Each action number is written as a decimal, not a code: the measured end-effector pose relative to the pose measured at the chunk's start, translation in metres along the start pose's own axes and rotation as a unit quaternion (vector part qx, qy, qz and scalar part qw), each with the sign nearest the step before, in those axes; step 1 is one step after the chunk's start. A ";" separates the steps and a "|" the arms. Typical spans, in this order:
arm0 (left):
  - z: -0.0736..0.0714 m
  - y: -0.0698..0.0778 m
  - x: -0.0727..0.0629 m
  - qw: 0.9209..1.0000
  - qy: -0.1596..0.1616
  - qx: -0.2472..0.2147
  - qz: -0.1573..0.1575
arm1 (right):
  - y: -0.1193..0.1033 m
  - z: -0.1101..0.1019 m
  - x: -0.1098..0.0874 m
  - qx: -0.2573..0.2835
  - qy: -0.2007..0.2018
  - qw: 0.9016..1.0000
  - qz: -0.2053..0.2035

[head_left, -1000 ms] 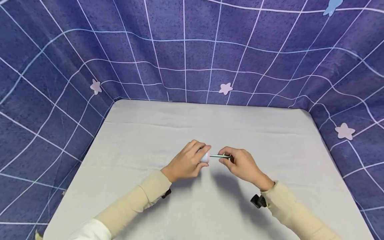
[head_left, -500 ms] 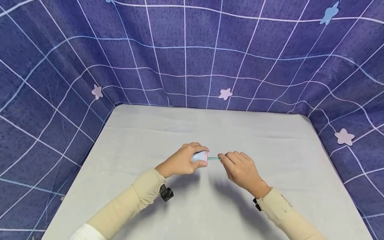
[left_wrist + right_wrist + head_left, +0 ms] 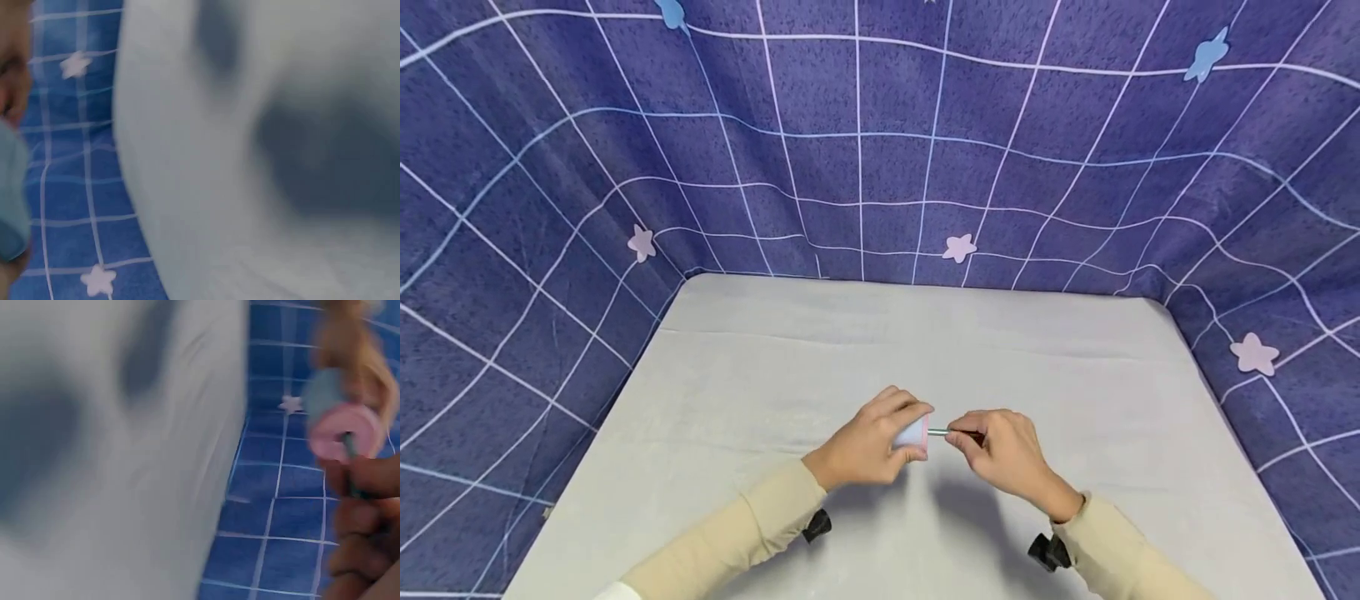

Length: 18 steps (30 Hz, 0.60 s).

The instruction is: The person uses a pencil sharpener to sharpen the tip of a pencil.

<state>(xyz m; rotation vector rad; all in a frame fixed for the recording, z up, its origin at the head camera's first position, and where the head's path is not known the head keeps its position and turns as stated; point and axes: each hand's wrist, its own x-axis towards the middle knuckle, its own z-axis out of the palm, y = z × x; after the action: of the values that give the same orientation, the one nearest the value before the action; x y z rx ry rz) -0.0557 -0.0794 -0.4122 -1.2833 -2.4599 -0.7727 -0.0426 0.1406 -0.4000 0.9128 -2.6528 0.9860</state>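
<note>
My left hand (image 3: 867, 443) grips a light blue pencil sharpener (image 3: 912, 433) with a pink end, held sideways above the table. From the right, my right hand (image 3: 1006, 450) pinches a thin dark green pencil (image 3: 937, 432) between thumb and fingers. In the right wrist view, the pencil (image 3: 349, 447) enters the hole in the round pink face of the sharpener (image 3: 322, 439). Only part of the blue sharpener body (image 3: 11, 187) appears at the left edge of the left wrist view. The pencil's tip is hidden inside the sharpener.
A white-covered table (image 3: 760, 367) lies beneath both hands, which cast shadows on it. Blue curtain (image 3: 820, 167) with a grid and star pattern encloses the back and sides. Small black wrist cameras (image 3: 1048, 552) hang under the sleeves.
My right hand rolled over, knuckles up, then turned back while pinching the pencil. My left hand also turned slightly, still gripping the sharpener. The head view has tilted up, so the scene sits lower.
</note>
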 end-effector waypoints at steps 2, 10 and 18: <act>0.009 -0.001 -0.006 0.995 0.032 0.067 0.059 | -0.001 -0.004 0.001 0.120 -0.093 0.982 0.115; 0.021 -0.005 -0.020 0.970 0.083 0.176 0.146 | 0.004 0.000 0.005 0.256 -0.201 0.914 0.241; -0.002 -0.010 -0.013 0.995 0.023 0.090 0.029 | 0.004 0.018 -0.004 -0.012 0.005 1.000 0.000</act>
<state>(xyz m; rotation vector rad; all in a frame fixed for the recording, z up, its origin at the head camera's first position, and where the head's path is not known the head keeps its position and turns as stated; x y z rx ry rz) -0.0562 -0.0939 -0.4195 -1.2491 -2.3835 -0.5469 -0.0410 0.1331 -0.4173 0.9003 -2.6507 0.9554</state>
